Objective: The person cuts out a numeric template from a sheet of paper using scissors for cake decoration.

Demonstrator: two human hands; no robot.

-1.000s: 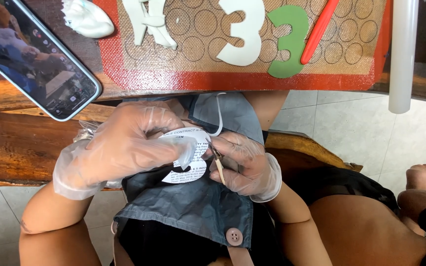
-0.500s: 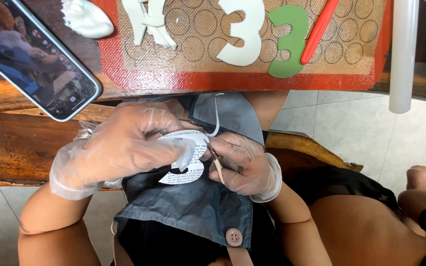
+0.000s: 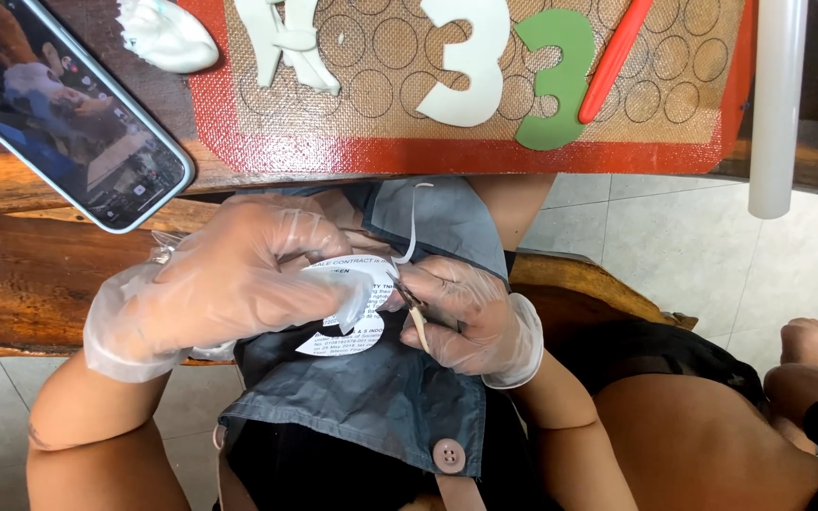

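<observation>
Over lap: white printed paper cutout [image 3: 347, 312], curved edges, pinched by left hand [image 3: 229, 284].

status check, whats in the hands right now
Left hand gloved, gripping white printed paper cutout. Right hand gloved, holding small blade tool at the paper. Nothing in the way.

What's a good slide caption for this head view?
Gloved left hand holds a printed paper cutout while the right hand trims it.

Head cam, looks steeply down, close over lap, table edge [image 3: 68, 189] at top.
</observation>
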